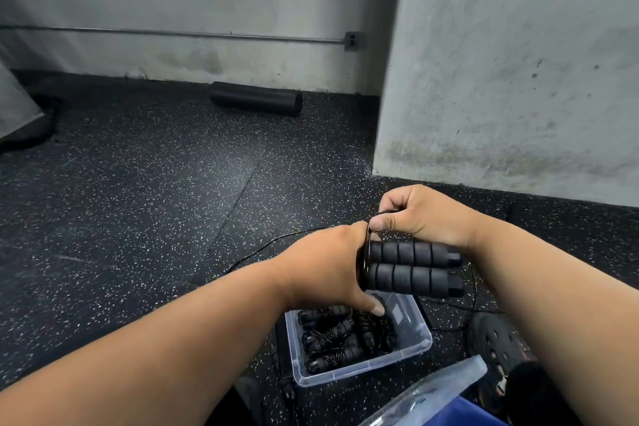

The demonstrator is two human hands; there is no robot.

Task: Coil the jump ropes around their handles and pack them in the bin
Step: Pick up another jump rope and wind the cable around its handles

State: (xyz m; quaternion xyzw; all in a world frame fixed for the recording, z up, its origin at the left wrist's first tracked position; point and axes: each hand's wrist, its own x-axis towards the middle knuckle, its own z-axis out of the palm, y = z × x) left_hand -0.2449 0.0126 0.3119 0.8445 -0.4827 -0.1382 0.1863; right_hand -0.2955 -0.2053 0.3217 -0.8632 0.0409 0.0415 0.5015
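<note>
The left hand (325, 263) is wrapped around one end of two black foam handles (415, 268), held side by side above the clear bin (411, 354). The thin rope (369, 239) is pinched by the right hand (415, 214). Coiled ropes (342, 339) are seen in the bin.

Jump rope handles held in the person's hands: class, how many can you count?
2: both handles lie side by side, upper and lower, gripped by the left hand. Others lie coiled in the bin.
</note>
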